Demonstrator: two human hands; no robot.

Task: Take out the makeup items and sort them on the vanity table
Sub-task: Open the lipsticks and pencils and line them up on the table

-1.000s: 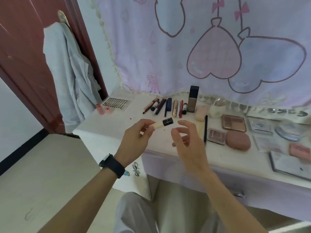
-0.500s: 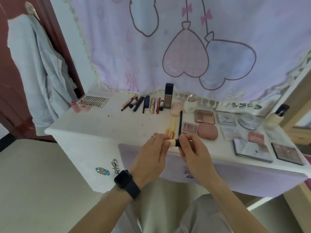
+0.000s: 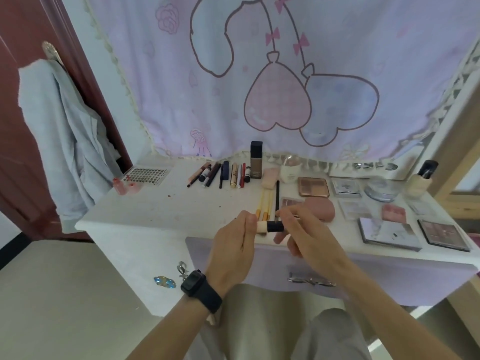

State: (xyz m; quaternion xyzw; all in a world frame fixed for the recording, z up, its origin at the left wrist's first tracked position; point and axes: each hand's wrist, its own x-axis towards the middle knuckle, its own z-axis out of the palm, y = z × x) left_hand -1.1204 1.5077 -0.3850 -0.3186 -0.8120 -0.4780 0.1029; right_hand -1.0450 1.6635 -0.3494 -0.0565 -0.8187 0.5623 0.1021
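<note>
- Left hand (image 3: 231, 245), with a black smartwatch (image 3: 201, 288) on its wrist, pinches the beige end of a small makeup stick (image 3: 270, 226). Right hand (image 3: 309, 235) has its fingertips curled round the stick's black cap. The stick lies roughly level between the two hands, in the air over the front edge of the vanity table (image 3: 161, 203).
- Behind the table hangs a lilac cloth (image 3: 259, 61) printed with heart-shaped balloons; its fringe reaches the table's back edge.
- The vanity table is white, with a lavender drawer front (image 3: 376, 279) below the hands.
- A grey garment (image 3: 59, 141) hangs against the dark red door (image 3: 10, 113) at the left.
- Two flat palettes (image 3: 389, 233) lie side by side at the table's front right corner.
- A pink oval case (image 3: 322, 207) sits just beyond the right hand, near a rose-gold eyeshadow palette (image 3: 313, 186).
- A dark-capped foundation bottle (image 3: 256, 159) stands upright at the back of the table. A row of pencils and tubes (image 3: 221, 175) lies to its left.
- Two yellow-handled brushes (image 3: 261, 201) and a black pencil (image 3: 277, 196) lie on the table just behind the hands.
</note>
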